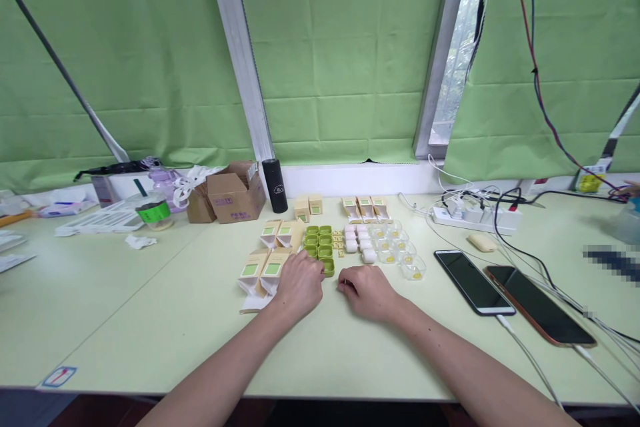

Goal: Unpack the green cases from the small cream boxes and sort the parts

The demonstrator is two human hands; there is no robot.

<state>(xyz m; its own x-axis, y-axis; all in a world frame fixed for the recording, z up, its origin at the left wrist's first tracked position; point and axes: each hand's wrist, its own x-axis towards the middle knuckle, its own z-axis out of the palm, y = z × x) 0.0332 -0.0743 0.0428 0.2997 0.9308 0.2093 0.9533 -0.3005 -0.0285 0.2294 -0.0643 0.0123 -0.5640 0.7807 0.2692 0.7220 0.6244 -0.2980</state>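
My left hand (pixel 301 285) rests on the table with its fingers curled, and its fingertips hold the left edge of the nearest small green square dish (pixel 329 268). Just right of it, my right hand (pixel 367 292) has its thumb and fingers pinched together; whatever they hold is too small to make out. Several more green dishes (pixel 325 240) stand in two columns beyond. Beside these lie small yellow pieces (pixel 341 245), white and pale pink rounded blocks (pixel 351 245), and clear plastic cups (pixel 413 269) with yellow marks. Open beige cartons (pixel 251 269) with green labels lie left, partly behind my left hand.
More beige cartons (pixel 366 209) stand farther back, near a black tumbler (pixel 275 185) and a brown cardboard box (pixel 236 192). To the right are two phones (pixel 474 280) on charging cables and a power strip (pixel 475 219). A drink cup (pixel 153 212) stands left.
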